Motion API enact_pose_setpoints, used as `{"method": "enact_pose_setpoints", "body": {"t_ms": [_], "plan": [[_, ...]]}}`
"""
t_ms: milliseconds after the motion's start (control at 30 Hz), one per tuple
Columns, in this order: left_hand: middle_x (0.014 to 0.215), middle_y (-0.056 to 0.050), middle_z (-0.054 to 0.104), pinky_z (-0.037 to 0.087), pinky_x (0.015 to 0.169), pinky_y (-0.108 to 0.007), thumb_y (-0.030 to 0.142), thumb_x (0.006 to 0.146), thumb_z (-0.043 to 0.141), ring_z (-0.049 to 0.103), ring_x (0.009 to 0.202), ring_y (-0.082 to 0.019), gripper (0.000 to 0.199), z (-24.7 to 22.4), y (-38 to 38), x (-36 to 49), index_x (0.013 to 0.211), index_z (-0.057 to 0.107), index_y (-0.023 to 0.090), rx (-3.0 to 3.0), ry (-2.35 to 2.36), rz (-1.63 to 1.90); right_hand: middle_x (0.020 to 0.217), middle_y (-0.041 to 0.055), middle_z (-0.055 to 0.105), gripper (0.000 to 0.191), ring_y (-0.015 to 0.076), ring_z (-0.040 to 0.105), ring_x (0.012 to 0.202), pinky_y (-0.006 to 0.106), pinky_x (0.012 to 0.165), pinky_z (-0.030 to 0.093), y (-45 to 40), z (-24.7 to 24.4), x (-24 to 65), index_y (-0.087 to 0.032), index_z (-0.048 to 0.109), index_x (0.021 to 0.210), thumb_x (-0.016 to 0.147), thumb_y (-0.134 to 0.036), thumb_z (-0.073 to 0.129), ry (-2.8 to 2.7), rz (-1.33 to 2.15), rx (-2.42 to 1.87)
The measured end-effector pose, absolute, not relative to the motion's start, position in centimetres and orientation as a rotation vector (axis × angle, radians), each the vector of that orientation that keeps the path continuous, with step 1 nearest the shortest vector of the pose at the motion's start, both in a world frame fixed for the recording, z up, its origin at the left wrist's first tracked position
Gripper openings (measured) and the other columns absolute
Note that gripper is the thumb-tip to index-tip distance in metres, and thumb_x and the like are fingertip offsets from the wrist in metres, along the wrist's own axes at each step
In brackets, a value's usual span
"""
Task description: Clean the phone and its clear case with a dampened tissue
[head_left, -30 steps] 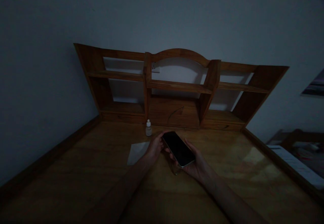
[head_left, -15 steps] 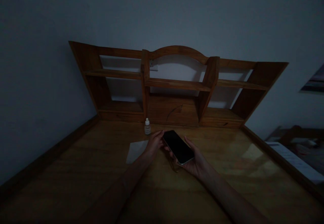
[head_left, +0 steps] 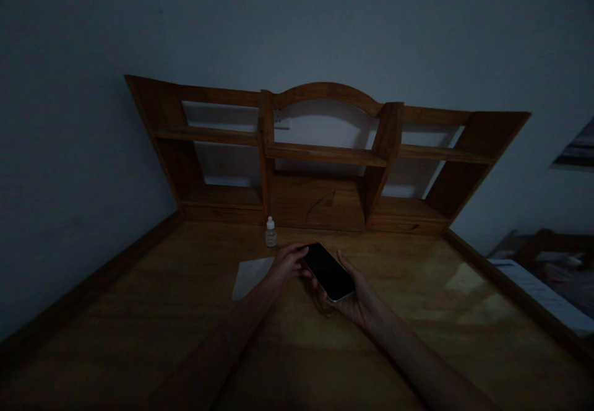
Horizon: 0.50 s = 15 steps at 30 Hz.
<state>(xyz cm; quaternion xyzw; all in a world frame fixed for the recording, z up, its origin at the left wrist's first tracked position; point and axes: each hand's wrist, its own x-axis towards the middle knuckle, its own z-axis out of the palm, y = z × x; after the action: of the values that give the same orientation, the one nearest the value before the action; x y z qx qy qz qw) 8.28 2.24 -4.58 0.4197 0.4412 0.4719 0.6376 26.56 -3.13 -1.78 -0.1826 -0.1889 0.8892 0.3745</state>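
Observation:
A black-screened smartphone (head_left: pixel 328 272) lies tilted in my right hand (head_left: pixel 356 298), which cradles it from below with its fingers around the lower edge. My left hand (head_left: pixel 288 262) comes in from the left, its fingertips against the phone's upper left corner. Just left of that hand lies a white square sheet (head_left: pixel 252 278) on the wooden desktop (head_left: pixel 408 337). A small white-capped dropper bottle (head_left: pixel 271 234) stands beyond my left hand.
A wooden hutch with shelves (head_left: pixel 325 152) stands along the desk's far edge against a pale wall, with a wall socket (head_left: pixel 279 119) behind it. Raised wooden edges (head_left: pixel 93 287) border the desk on both sides. A bed-like surface (head_left: pixel 542 275) lies beyond the right edge. The room is dim.
My left fingers have moved right, onto the phone's upper left corner. The phone stays in my right hand, and the view has shifted slightly.

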Motion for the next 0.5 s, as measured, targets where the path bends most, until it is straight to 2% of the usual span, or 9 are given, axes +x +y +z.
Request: {"method": "enact_pose_setpoints", "body": {"t_ms": [167, 300, 500], "plan": [[0.089, -0.012, 0.07, 0.051, 0.055, -0.029, 0.033, 0.073, 0.071, 0.065, 0.06, -0.018, 0.047, -4.6, 2.4, 8.2, 0.115, 0.064, 0.015, 0.916, 1.023, 1.103, 0.113, 0.0228, 0.064, 0.069, 0.0225, 0.066, 0.088, 0.029, 0.067, 0.053, -3.0, -1.9, 26.5, -0.004, 0.048, 0.127, 0.091, -0.062, 0.042, -0.457, 2.315, -0.47], [0.096, -0.013, 0.071, 0.051, 0.057, -0.029, 0.028, 0.072, 0.071, 0.067, 0.067, -0.019, 0.046, -4.8, 2.5, 8.2, 0.115, 0.065, 0.015, 0.861, 1.009, 1.155, 0.119, 0.0256, 0.06, 0.078, 0.0268, 0.063, 0.104, 0.034, 0.08, 0.052, -2.9, -1.5, 26.6, 0.0, 0.046, 0.129, 0.089, -0.067, 0.042, -0.414, 2.36, -0.476], [0.103, -0.014, 0.07, 0.053, 0.067, -0.034, 0.025, 0.072, 0.072, 0.068, 0.077, -0.022, 0.041, -4.9, 2.9, 8.1, 0.111, 0.067, 0.015, 0.801, 0.941, 1.173, 0.126, 0.023, 0.058, 0.057, 0.0295, 0.055, 0.12, 0.044, 0.096, 0.046, -3.4, 0.2, 27.2, -0.005, 0.043, 0.132, 0.095, -0.047, 0.043, -0.525, 2.341, -0.505]]}}
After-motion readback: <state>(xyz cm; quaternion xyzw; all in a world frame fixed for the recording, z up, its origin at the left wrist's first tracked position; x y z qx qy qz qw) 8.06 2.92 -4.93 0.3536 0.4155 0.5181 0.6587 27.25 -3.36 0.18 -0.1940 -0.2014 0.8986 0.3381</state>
